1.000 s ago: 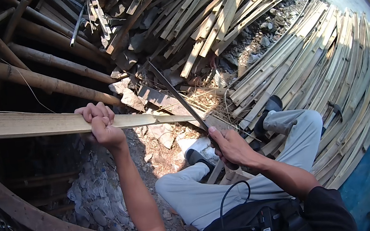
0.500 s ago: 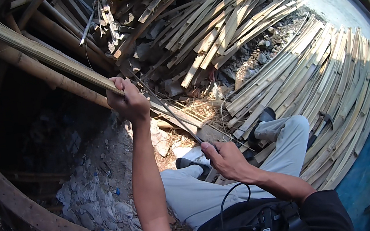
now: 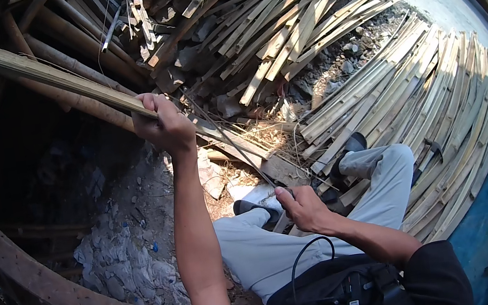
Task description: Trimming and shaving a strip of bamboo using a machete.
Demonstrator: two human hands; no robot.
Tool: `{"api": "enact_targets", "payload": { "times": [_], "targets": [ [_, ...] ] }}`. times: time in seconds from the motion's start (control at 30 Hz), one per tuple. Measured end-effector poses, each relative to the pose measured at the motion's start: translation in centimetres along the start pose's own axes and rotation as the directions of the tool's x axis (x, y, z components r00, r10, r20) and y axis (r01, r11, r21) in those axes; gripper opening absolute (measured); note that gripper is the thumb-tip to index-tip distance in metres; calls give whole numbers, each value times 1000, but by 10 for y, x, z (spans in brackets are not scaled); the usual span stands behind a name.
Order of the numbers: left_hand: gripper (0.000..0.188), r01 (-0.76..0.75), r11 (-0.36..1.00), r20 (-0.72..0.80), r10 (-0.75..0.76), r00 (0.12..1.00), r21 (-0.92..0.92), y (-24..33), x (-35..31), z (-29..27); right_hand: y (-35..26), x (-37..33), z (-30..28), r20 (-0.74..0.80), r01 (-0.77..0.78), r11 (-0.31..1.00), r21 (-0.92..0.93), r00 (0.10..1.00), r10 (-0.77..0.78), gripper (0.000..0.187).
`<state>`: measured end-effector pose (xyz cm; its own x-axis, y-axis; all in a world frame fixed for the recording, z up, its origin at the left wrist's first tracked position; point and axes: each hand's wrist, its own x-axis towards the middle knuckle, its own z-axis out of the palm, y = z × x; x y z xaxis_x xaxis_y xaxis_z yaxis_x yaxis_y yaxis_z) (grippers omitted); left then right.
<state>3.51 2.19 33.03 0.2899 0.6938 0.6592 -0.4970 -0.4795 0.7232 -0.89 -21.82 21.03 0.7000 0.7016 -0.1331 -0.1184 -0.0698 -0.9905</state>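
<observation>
My left hand (image 3: pixel 164 123) is closed around the near end of a long bamboo strip (image 3: pixel 52 73), which slants away to the far left. Lower and to the right, my right hand (image 3: pixel 306 207) grips a long knife (image 3: pixel 232 145) by its handle. Its thin dark blade points up and left, with the tip close to my left hand but apart from the strip. The handle is mostly hidden in my fingers. Straw-like shavings (image 3: pixel 277 141) lie on the ground beyond the blade.
Split bamboo strips lie in one pile (image 3: pixel 283 28) ahead and another spread (image 3: pixel 418 103) to the right. A hammer-like tool (image 3: pixel 433 147) rests on the right spread. Thick bamboo poles (image 3: pixel 88 106) lean at left, above rubble and plastic scraps (image 3: pixel 129 268). My legs stretch between.
My left hand and the bamboo strip have shifted slightly to the left and up. My right hand with the knife sits slightly farther right. Both grips look the same.
</observation>
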Motion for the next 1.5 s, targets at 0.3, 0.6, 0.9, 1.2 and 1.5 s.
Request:
{"api": "enact_targets", "payload": {
  "times": [0.3, 0.6, 0.9, 1.2, 1.5],
  "targets": [
    [12, -14, 1000, 15, 14, 1000, -8, -6, 6, -21, -46, 15, -11, 92, -117, 975, 189, 991, 101, 59],
    [12, 62, 994, 59, -57, 997, -85, -2, 0, -12, -46, 36, -11, 46, -109, 989, -97, 992, 114, 61],
    [15, -20, 991, 202, 46, 978, -130, -4, -10, 13, -5, 43, -10, 94, -213, 931, -296, 963, 251, 74],
    [10, -7, 996, 145, 20, 989, -89, -9, -5, 16, 5, 8, -46, 105, -327, 905, -271, 925, 365, 73],
    [10, 3, 995, 117, 8, 993, -100, -7, -8, 19, 20, 14, -42, 136, -282, 921, -270, 935, 327, 63]
  ]
}}
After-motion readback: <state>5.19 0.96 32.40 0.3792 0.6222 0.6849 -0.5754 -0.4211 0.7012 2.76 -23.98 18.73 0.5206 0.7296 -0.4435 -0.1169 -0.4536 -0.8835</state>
